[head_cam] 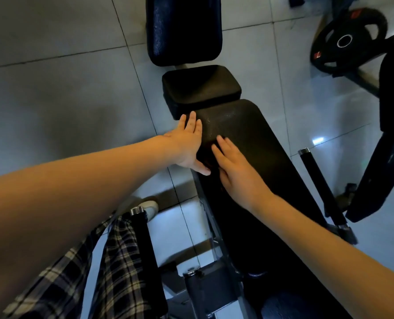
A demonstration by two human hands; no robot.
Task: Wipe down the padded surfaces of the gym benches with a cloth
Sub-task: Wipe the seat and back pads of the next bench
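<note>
Dark cloth seemingly beneath right grip

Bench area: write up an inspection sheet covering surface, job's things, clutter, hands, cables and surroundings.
Surface: long pad, black, with faint pale smears near its far end; the seat pad lies beyond it.
Job's things: no cloth plainly seen; a reddish patch under the hands may be one.
Clutter: nothing seen.
Hands: left hand lies flat against the long pad's left edge. Right hand lies flat on top, fingers straight.
Cables: nothing seen.
Surroundings: tiled floor, weight plate at the far right, far pad ahead.
</note>
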